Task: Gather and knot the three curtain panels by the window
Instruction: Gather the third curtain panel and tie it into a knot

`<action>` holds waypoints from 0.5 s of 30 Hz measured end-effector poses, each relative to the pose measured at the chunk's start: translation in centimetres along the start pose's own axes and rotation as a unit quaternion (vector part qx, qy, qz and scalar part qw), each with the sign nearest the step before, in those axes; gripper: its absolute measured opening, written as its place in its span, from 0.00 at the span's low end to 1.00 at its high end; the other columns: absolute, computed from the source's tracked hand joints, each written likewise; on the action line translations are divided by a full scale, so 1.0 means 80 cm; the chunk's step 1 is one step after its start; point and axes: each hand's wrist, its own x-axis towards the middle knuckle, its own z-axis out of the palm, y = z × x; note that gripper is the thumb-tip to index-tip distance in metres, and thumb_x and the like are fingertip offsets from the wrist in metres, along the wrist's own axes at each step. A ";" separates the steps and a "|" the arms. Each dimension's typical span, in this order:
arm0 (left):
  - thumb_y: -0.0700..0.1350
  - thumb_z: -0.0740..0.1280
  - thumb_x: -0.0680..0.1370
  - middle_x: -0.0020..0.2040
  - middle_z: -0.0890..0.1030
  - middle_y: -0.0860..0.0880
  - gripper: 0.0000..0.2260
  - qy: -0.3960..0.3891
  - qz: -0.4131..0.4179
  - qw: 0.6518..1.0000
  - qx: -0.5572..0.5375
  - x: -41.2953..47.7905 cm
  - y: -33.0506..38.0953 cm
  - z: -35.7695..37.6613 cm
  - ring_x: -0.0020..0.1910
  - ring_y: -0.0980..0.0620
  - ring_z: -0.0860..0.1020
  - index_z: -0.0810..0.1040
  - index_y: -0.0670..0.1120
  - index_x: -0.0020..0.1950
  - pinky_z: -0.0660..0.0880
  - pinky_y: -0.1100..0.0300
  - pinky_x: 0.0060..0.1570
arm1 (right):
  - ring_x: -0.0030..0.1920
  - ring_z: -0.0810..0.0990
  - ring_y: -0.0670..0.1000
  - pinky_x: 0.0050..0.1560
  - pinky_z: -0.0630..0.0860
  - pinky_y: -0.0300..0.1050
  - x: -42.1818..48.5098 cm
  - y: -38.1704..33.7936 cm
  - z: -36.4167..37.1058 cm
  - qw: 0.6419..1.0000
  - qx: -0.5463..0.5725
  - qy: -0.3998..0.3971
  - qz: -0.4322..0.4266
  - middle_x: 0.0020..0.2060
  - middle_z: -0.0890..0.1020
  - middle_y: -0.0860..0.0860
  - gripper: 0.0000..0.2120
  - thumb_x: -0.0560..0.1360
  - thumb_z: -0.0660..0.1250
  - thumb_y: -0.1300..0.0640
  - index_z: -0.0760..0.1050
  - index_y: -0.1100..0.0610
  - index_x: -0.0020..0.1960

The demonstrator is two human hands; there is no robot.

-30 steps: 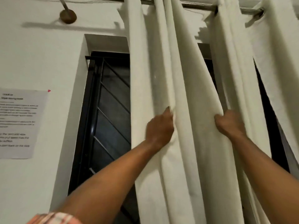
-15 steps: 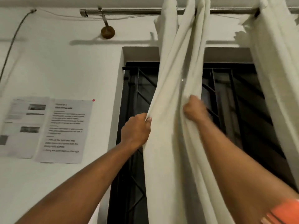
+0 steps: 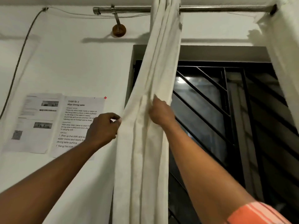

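A cream curtain panel (image 3: 150, 110) hangs bunched in narrow folds from the metal rod (image 3: 210, 9), slanting down to the left over the window's left side. My left hand (image 3: 103, 128) pinches the panel's left edge at mid-height. My right hand (image 3: 160, 111) grips the folds on the panel's right side, a little higher. Another cream panel (image 3: 281, 50) hangs at the far right, partly cut off by the frame edge. A third panel is not visible.
Behind the curtain is a dark window with a black metal grille (image 3: 218, 110). Printed sheets (image 3: 64, 125) are taped to the white wall at left. A rod bracket with a round wooden mount (image 3: 119, 29) and a thin cable (image 3: 19, 59) sit above.
The panel has been drawn left and gathered into a tighter bundle, exposing more of the window. Both hands shifted left with it, and the view panned left.
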 end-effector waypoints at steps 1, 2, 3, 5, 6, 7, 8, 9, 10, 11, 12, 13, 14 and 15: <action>0.48 0.65 0.77 0.31 0.81 0.51 0.05 -0.002 -0.001 1.000 -0.010 0.001 0.004 0.003 0.31 0.50 0.81 0.80 0.54 0.48 0.80 0.53 0.40 | 0.58 0.75 0.61 0.53 0.71 0.52 -0.009 0.014 -0.004 1.000 0.010 0.015 0.015 0.60 0.76 0.57 0.28 0.77 0.56 0.60 0.54 0.53 0.76; 0.47 0.64 0.76 0.33 0.82 0.52 0.06 0.003 0.004 1.000 -0.014 0.001 0.011 0.007 0.33 0.50 0.82 0.79 0.55 0.51 0.80 0.51 0.42 | 0.56 0.76 0.61 0.52 0.71 0.52 -0.018 0.024 -0.006 0.999 0.021 0.032 0.029 0.58 0.76 0.57 0.28 0.76 0.56 0.60 0.55 0.53 0.75; 0.47 0.64 0.76 0.37 0.82 0.53 0.09 0.016 0.015 1.000 -0.012 0.001 0.020 0.013 0.37 0.50 0.82 0.78 0.57 0.53 0.80 0.50 0.45 | 0.55 0.76 0.60 0.51 0.71 0.52 -0.025 0.034 -0.009 0.997 0.031 0.052 0.041 0.56 0.76 0.56 0.28 0.76 0.57 0.60 0.55 0.53 0.74; 0.47 0.63 0.76 0.46 0.81 0.54 0.11 0.051 0.043 0.998 -0.002 -0.002 0.044 0.029 0.46 0.50 0.80 0.76 0.57 0.57 0.77 0.51 0.50 | 0.52 0.76 0.58 0.47 0.69 0.50 -0.033 0.053 -0.016 0.993 0.040 0.102 0.054 0.54 0.77 0.54 0.30 0.75 0.59 0.59 0.54 0.52 0.74; 0.46 0.63 0.77 0.50 0.80 0.54 0.12 0.067 0.060 0.996 -0.005 -0.005 0.058 0.038 0.49 0.50 0.79 0.75 0.56 0.60 0.76 0.52 0.51 | 0.50 0.77 0.57 0.45 0.69 0.49 -0.034 0.061 -0.021 0.989 0.042 0.128 0.056 0.53 0.77 0.54 0.30 0.75 0.60 0.58 0.54 0.51 0.74; 0.46 0.63 0.78 0.53 0.79 0.54 0.12 0.080 0.085 0.993 -0.010 -0.008 0.072 0.047 0.50 0.51 0.78 0.75 0.55 0.61 0.74 0.54 0.50 | 0.48 0.77 0.56 0.43 0.69 0.48 -0.034 0.066 -0.026 0.985 0.045 0.155 0.055 0.52 0.78 0.53 0.30 0.74 0.60 0.58 0.54 0.51 0.74; 0.46 0.63 0.78 0.56 0.77 0.53 0.12 0.092 0.115 0.989 -0.014 -0.012 0.087 0.056 0.50 0.51 0.77 0.74 0.53 0.62 0.73 0.55 0.48 | 0.47 0.78 0.57 0.43 0.70 0.49 -0.034 0.071 -0.032 0.981 0.049 0.181 0.052 0.51 0.79 0.53 0.30 0.74 0.61 0.57 0.55 0.51 0.73; 0.46 0.62 0.79 0.57 0.76 0.52 0.12 0.107 0.151 0.983 -0.014 -0.016 0.100 0.065 0.50 0.50 0.77 0.74 0.52 0.61 0.72 0.56 0.46 | 0.47 0.79 0.58 0.43 0.72 0.51 -0.033 0.075 -0.037 0.976 0.050 0.205 0.046 0.51 0.79 0.54 0.29 0.74 0.60 0.56 0.56 0.51 0.73; 0.46 0.62 0.79 0.58 0.74 0.51 0.11 0.123 0.191 0.974 -0.006 -0.020 0.112 0.074 0.51 0.50 0.77 0.75 0.51 0.61 0.71 0.57 0.44 | 0.47 0.79 0.59 0.44 0.74 0.53 -0.033 0.078 -0.044 0.972 0.048 0.226 0.037 0.51 0.80 0.54 0.29 0.74 0.60 0.56 0.56 0.50 0.73; 0.46 0.62 0.79 0.59 0.74 0.50 0.11 0.141 0.227 0.964 0.006 -0.024 0.124 0.081 0.53 0.49 0.76 0.75 0.50 0.61 0.70 0.58 0.43 | 0.47 0.79 0.59 0.44 0.76 0.54 -0.031 0.080 -0.050 0.969 0.046 0.243 0.025 0.51 0.80 0.55 0.28 0.74 0.59 0.56 0.56 0.50 0.72; 0.47 0.62 0.79 0.60 0.74 0.49 0.12 0.155 0.255 0.954 0.019 -0.026 0.135 0.087 0.55 0.49 0.75 0.75 0.49 0.61 0.70 0.59 0.44 | 0.46 0.79 0.59 0.43 0.76 0.53 -0.030 0.081 -0.057 0.965 0.043 0.257 0.013 0.50 0.80 0.54 0.27 0.74 0.59 0.56 0.57 0.50 0.72; 0.48 0.61 0.78 0.60 0.74 0.48 0.12 0.167 0.278 0.945 0.030 -0.027 0.146 0.093 0.56 0.49 0.74 0.76 0.48 0.61 0.70 0.59 0.45 | 0.45 0.80 0.58 0.40 0.75 0.51 -0.028 0.082 -0.062 0.962 0.035 0.269 0.000 0.50 0.80 0.53 0.27 0.74 0.59 0.57 0.58 0.50 0.72; 0.48 0.61 0.78 0.60 0.74 0.47 0.13 0.173 0.293 0.940 0.036 -0.026 0.157 0.098 0.57 0.48 0.74 0.76 0.48 0.61 0.72 0.58 0.48 | 0.45 0.80 0.58 0.38 0.72 0.48 -0.027 0.082 -0.067 0.960 0.024 0.277 -0.011 0.50 0.81 0.53 0.27 0.74 0.60 0.58 0.59 0.50 0.72; 0.49 0.60 0.78 0.61 0.75 0.47 0.14 0.172 0.298 0.938 0.037 -0.026 0.168 0.102 0.58 0.48 0.74 0.75 0.48 0.62 0.74 0.54 0.52 | 0.46 0.80 0.58 0.37 0.70 0.47 -0.026 0.083 -0.071 0.958 0.010 0.284 -0.022 0.52 0.80 0.53 0.28 0.73 0.60 0.59 0.59 0.50 0.72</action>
